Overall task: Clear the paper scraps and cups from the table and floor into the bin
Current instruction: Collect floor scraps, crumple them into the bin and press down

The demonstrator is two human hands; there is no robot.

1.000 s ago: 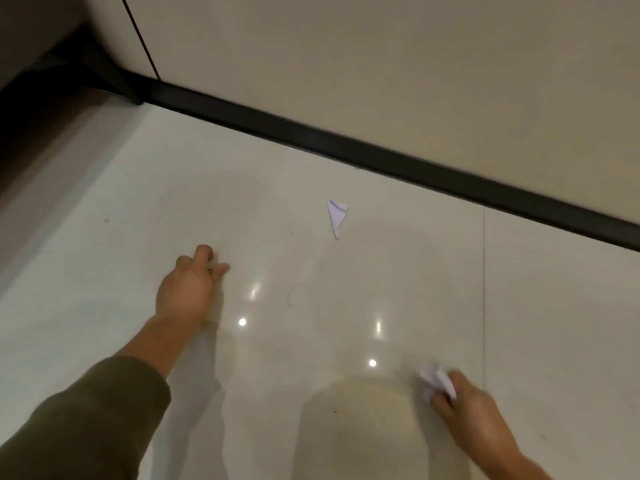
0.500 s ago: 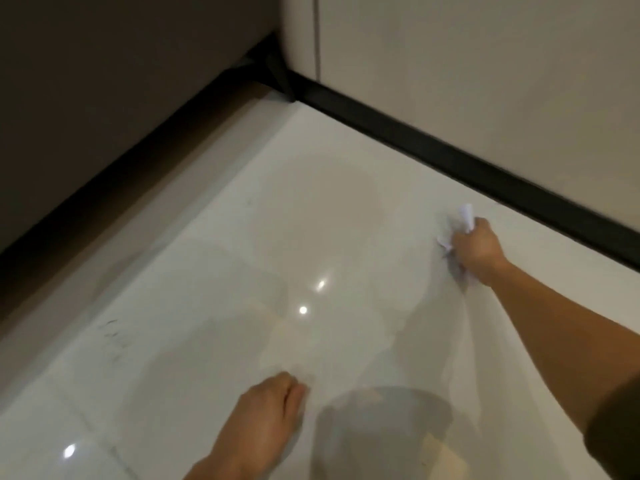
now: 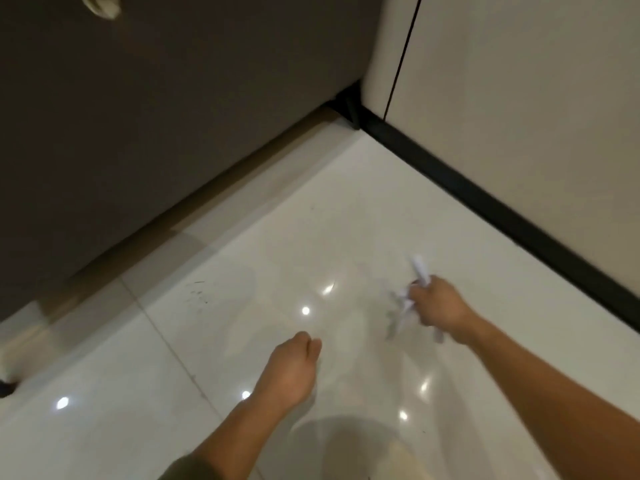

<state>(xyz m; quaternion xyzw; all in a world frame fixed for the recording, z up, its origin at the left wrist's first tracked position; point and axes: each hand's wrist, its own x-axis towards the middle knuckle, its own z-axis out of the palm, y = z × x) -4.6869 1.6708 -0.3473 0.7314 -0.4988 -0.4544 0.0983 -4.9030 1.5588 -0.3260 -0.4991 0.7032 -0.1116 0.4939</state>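
Near black skirting point(image 3: 485, 209) and grey panel point(image 3: 138, 133), above glossy floor point(image 3: 242, 271), clenches scraps point(image 3: 420, 268) in curled right hand point(image 3: 440, 306) fingers; left hand point(image 3: 289, 368) fingers tucked under, state unclear.

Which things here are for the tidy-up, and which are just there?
For the job: paper scraps, gripped by the right hand; the left hand too.
Just there: black skirting, dark panel, cream wall, blurry beige thing at top left.
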